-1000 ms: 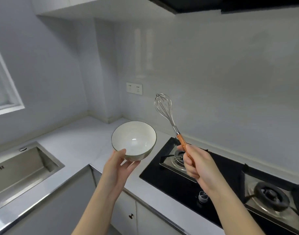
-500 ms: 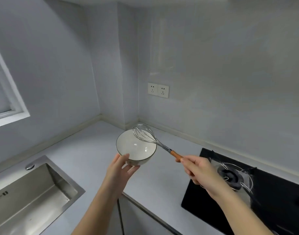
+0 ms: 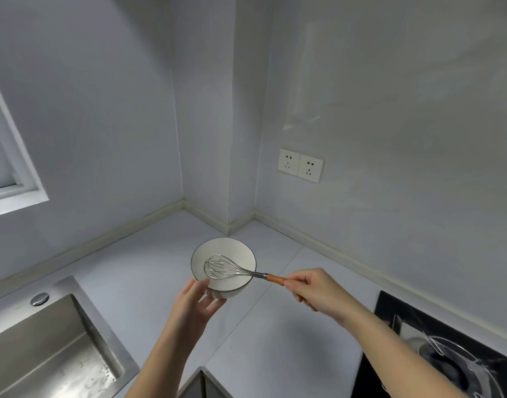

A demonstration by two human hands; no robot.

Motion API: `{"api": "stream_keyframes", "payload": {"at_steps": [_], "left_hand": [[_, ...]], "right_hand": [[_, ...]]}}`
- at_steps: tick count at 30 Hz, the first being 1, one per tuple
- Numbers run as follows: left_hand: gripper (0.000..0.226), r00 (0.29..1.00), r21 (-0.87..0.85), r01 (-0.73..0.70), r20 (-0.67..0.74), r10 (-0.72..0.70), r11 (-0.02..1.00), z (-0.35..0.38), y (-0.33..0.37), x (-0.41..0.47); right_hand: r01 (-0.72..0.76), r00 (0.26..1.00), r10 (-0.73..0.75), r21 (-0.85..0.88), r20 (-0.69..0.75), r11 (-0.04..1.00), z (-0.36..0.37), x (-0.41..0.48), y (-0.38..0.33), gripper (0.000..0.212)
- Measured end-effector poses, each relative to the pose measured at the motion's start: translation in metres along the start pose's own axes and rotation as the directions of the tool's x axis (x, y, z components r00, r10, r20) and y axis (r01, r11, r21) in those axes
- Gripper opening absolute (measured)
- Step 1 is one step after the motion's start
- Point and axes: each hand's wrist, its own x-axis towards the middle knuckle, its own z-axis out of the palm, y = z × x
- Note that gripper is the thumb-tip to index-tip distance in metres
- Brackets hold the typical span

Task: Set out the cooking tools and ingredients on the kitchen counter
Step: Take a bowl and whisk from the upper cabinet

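Observation:
A white bowl (image 3: 232,251) with a thin dark rim is held above the counter corner, cupped from below by my left hand (image 3: 199,304). A metal whisk (image 3: 222,268) with an orange wooden handle lies nearly level, its wire head inside the bowl. My right hand (image 3: 318,291) pinches the end of that handle, to the right of the bowl. The bowl looks empty apart from the whisk head.
The pale grey counter (image 3: 148,271) wraps an inner corner. A steel sink (image 3: 45,354) is sunk in at lower left. A black gas hob (image 3: 453,354) with a burner sits at lower right. A double wall socket (image 3: 300,165) is on the back wall, a window frame (image 3: 13,173) at left.
The whisk has swung down from upright to nearly level and its head has gone into the bowl. Both hands and the view have shifted left, toward the counter corner and away from the hob.

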Motion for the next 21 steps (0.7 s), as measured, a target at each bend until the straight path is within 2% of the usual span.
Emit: {"api": "stream_keyframes", "payload": {"at_steps": [10, 16, 21], "left_hand": [[0.019, 0.986, 0.088, 0.158, -0.064, -0.153, 0.983, -0.042, 0.02, 0.142], [0.017, 0.972, 0.284, 0.233, -0.048, -0.229, 0.93, -0.07, 0.032, 0.223], [0.019, 0.965, 0.356, 0.256, -0.05, -0.256, 0.899, -0.087, 0.031, 0.274]], "right_hand": [[-0.132, 0.99, 0.136, -0.077, 0.047, 0.988, 0.026, 0.131, -0.019, 0.015], [-0.235, 0.97, 0.239, -0.068, 0.049, 0.97, 0.052, 0.214, -0.013, 0.013], [-0.321, 0.945, 0.323, -0.036, 0.061, 0.946, 0.07, 0.264, -0.004, 0.012]]}}
